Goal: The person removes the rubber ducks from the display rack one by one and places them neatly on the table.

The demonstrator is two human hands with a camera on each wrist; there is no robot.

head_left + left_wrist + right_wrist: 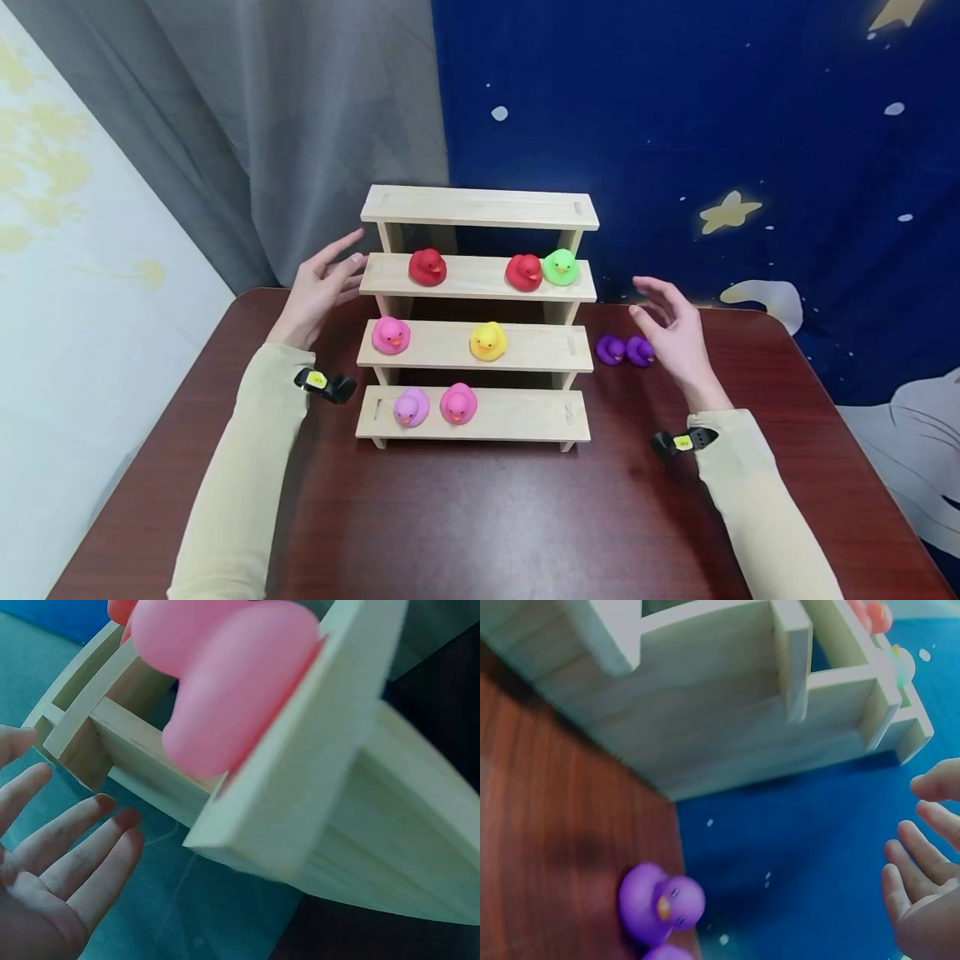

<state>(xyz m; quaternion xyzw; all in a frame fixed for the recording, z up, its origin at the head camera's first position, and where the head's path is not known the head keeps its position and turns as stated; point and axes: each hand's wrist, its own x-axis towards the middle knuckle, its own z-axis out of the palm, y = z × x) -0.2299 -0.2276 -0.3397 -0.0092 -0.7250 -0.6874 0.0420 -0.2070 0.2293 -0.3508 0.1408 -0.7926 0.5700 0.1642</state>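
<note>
A stepped wooden rack (pixel 480 425) stands on the table, holding several rubber ducks. On the second tier from the top are a red duck (pixel 427 267), another red duck (pixel 523 272) and a green duck (pixel 560 267). Below sit a pink duck (pixel 391 335) and a yellow duck (pixel 488 341); the lowest tier bears a lilac duck (pixel 411 407) and a pink duck (pixel 458 403). My left hand (pixel 317 292) hovers beside the rack's left side, fingers spread, holding nothing. To the right, my right hand (pixel 672 337) is raised with loosely bent fingers, above two purple ducks (pixel 611 350).
The dark reddish-brown table (pixel 480 517) extends in front of the rack. Behind it hang a grey curtain (pixel 330 125) and a blue cloth (pixel 600 108) with stars. A white patterned wall (pixel 90 250) rises at the left.
</note>
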